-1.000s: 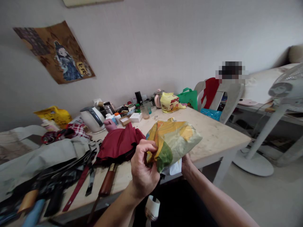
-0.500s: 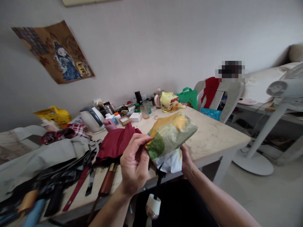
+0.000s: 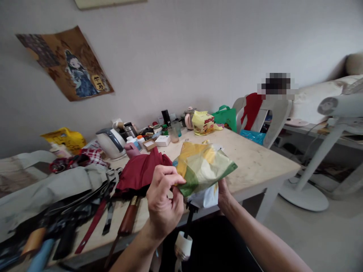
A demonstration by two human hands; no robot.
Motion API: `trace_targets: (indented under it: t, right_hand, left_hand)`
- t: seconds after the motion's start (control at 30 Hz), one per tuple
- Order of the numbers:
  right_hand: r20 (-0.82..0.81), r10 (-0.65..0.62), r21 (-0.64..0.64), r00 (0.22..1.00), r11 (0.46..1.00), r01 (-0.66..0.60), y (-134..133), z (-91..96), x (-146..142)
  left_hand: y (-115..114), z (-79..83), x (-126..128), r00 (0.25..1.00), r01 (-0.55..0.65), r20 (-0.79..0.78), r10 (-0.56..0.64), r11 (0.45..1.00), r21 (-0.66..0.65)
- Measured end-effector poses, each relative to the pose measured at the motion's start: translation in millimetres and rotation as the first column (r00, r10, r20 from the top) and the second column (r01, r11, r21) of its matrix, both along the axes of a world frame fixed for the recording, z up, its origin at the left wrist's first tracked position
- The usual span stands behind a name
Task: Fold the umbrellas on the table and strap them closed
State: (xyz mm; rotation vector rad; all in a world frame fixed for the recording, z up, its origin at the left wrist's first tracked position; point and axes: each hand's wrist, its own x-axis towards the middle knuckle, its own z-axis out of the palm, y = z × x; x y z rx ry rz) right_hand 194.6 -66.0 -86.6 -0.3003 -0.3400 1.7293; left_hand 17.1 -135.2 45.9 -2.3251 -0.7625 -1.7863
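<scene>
A folding umbrella (image 3: 202, 168) with a yellow, green and white canopy is held in front of me over the table's front edge. Its black shaft and white handle (image 3: 183, 243) point down toward my lap. The fingers of my left hand (image 3: 166, 198) pinch the left edge of the canopy. My right hand (image 3: 225, 196) grips the canopy from the right and behind, its fingers mostly hidden by the fabric. Just left of my left hand lies a folded dark red umbrella (image 3: 141, 170) with a brown wooden handle (image 3: 129, 219).
More folded umbrellas (image 3: 65, 200) lie across the table's left side. Along the wall stand a kettle (image 3: 110, 142), bottles, cups, a small white box (image 3: 163, 141) and a yellow snack bag (image 3: 203, 122). A white fan (image 3: 320, 151) and chair (image 3: 279, 121) stand to the right.
The canopy fabric has shifted and flattened: its green corner now points right. My left hand has moved slightly right and down along the edge. My right hand stays about where it was.
</scene>
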Motion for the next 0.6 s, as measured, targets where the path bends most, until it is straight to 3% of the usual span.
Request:
trace_targets:
  t: [0.17, 0.33, 0.4, 0.5, 0.6]
  right_hand:
    - [0.012, 0.044, -0.047, 0.999, 0.998, -0.044, -0.2, -2.5, -1.0]
    - [0.04, 0.089, -0.044, 0.995, 0.995, -0.088, -2.8, 2.9, -3.5]
    - [0.055, 0.059, -0.009, 0.997, 0.998, -0.059, -2.4, 3.9, -3.4]
    - [0.057, 0.0, 0.031, 0.998, 1.0, -0.002, -1.3, 2.9, -3.5]
    - [0.054, -0.055, 0.046, 0.997, 0.998, 0.053, -0.8, 1.4, -4.3]
  left_hand:
    - [0.7, 2.3, -4.2, 0.997, 0.074, 0.001, -0.074, 0.996, -0.048]
    - [-0.6, 1.2, -4.7, 0.972, 0.207, -0.063, -0.228, 0.948, -0.242]
    - [0.1, -0.8, -3.9, 0.981, 0.151, -0.083, -0.173, 0.962, -0.228]
    - [2.1, -5.0, -3.5, 1.0, 0.024, -0.014, -0.025, 0.994, -0.111]
    - [3.7, -7.5, -4.5, 0.999, -0.041, 0.01, 0.041, 0.999, 0.006]
